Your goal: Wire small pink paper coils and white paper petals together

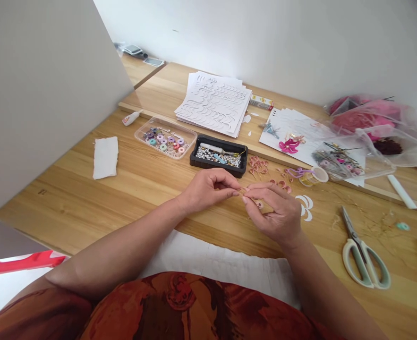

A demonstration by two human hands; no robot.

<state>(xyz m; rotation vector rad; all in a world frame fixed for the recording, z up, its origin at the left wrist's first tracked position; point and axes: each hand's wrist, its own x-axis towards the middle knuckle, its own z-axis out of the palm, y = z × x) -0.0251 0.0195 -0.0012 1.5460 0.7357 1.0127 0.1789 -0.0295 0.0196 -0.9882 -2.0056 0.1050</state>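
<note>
Scissors with pale green handles (362, 259) lie on the table (52, 198); farther back sit stacked cut paper (213, 104), a black bead tray (218, 172), and a clear bead box (190, 137).

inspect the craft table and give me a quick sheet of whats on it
surface: light wooden table, with wire clippings scattered at right
job's things: tiny wire-like piece, too small to identify; pink wire loops and white paper petals lie nearby
clutter: black tray of pearl beads, clear plastic box of small spools, stacked cut paper sheets, pale green scissors, pink plastic bags
hands: left hand and right hand, both bare, pinch the piece between their fingertips
cables: nothing seen
surroundings: white wall, grey partition at left
</note>
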